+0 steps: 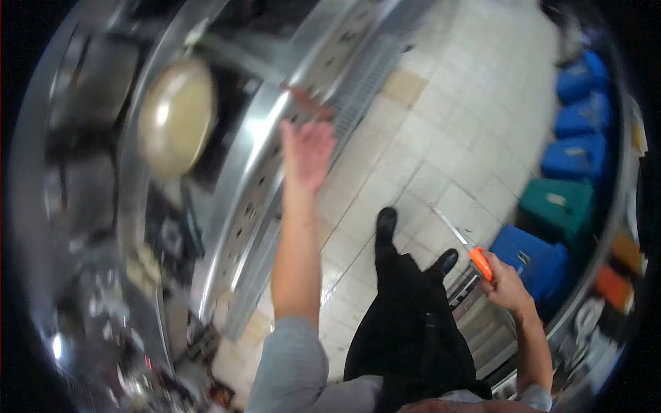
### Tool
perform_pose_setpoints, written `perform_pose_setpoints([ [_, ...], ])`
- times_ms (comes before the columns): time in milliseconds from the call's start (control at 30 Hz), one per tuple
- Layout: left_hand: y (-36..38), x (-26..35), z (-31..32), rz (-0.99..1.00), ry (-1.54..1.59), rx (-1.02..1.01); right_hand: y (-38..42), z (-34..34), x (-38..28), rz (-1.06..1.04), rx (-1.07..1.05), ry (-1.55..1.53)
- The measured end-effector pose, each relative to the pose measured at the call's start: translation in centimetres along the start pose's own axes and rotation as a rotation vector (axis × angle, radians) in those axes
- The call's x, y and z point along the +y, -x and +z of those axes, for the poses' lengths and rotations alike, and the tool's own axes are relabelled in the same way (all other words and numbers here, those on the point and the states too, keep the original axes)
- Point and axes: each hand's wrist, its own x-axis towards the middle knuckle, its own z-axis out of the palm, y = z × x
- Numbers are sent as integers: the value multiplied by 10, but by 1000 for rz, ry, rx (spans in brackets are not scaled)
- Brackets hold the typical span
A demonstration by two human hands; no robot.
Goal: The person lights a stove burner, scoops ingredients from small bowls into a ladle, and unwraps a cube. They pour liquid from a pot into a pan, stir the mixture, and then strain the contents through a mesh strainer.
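Observation:
My left hand (309,153) reaches out over the front edge of the steel stove, palm turned up and fingers spread, with nothing in it. Just beyond its fingertips is a reddish-brown handle (306,102), blurred; I cannot make out contact. A round pan (177,118) with a pale yellowish inside sits on the stove to the left. At the lower right, my right hand (507,283) is closed round the orange handle of a knife (480,263). Its thin blade points up and left over the floor.
Blue bins (577,157) and a green bin (556,204) line the right side. The steel stove front (255,148) runs diagonally along the left. My black shoes stand on the tiled floor (385,165). A steel counter edge (571,306) curves at the lower right.

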Motion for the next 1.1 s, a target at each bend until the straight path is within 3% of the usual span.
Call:
perform_pose_setpoints([
  [33, -16, 7, 2, 16, -37, -192, 17, -9, -7, -7, 29, 5],
  [67, -11, 15, 37, 63, -38, -206, 32, -22, -23, 134, -35, -39],
  [100, -13, 23, 56, 15, -13, -248, 50, -27, -29, 59, 73, -56],
  [167, -33, 35, 66, -135, 100, -451, 93, -42, -49, 225, 84, -141],
  [267, -17, 45, 106, 63, -188, 8, 172, -46, -56, 270, 360, -221],
  [300, -10, 54, 113, 33, -194, -34, 198, -40, -52, 200, 463, -194],
  [333, -31, 62, 91, 191, -325, -219, 229, -28, -50, 150, 567, -164],
  [400, -28, 73, 97, 221, -447, 42, 278, -7, -47, 163, 871, -137],
  [433, -51, 59, 95, 354, -422, 83, 305, -8, -51, 301, 950, -134],
  [467, -36, 62, 101, -34, -335, -206, 334, -4, -54, 344, 1089, -126],
  [500, 31, 36, 150, 117, -431, -53, 359, 9, -49, 448, 1205, -111],
  [567, 45, 11, 152, 190, -632, -132, 407, 12, -53, 617, 1409, -153],
  [600, 73, -8, 162, 257, -744, -142, 428, 18, -43, 728, 1508, 17],
  [633, 126, -1, 155, 341, -850, -121, 460, 29, -46, 772, 1616, -8],
  [733, 197, -39, 187, 507, -1065, -127, 519, 12, -45, 964, 1840, 181],
  [833, 247, -65, 224, 540, -993, -242, 583, 6, -21, 1104, 1909, 269],
  [900, 281, -54, 261, 81, -769, -483, 622, -6, -3, 1180, 1932, 245],
  [1033, 307, -86, 295, 85, -957, -474, 694, -32, 63, 1288, 1926, 260],
  [1100, 334, -114, 301, 266, -1182, -419, 724, -49, 93, 1277, 1949, 301],
])
